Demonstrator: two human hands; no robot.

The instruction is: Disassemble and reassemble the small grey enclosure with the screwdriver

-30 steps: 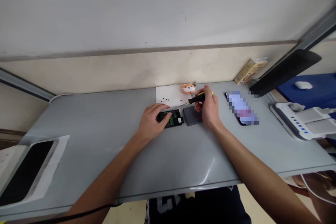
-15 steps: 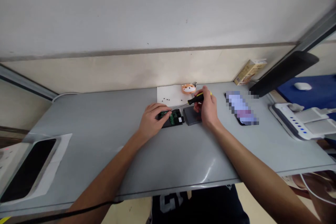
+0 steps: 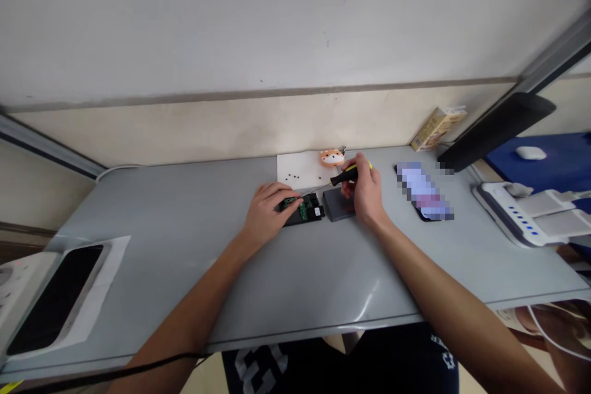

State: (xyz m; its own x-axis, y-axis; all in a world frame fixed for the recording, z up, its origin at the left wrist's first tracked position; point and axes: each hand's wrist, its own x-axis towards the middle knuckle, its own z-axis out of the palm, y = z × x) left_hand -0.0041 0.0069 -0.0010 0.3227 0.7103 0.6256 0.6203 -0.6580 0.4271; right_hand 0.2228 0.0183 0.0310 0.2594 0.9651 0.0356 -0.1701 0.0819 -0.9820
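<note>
Circuit board (image 3: 305,208) lies under the left hand's fingers (image 3: 295,195).

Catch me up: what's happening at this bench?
The right hand holds a black-and-yellow screwdriver, its shaft angled down to an open black device with green circuitry exposed. The left hand steadies the device. A dark flat case lies beside it, and several tiny dark pieces sit on white paper behind.

the grey table (image 3: 305,283) bears a circuit board (image 3: 310,212), dark case (image 3: 336,207), white paper (image 3: 302,165), lit phone (image 3: 422,191), carton (image 3: 436,128) and power strip (image 3: 501,212).
</note>
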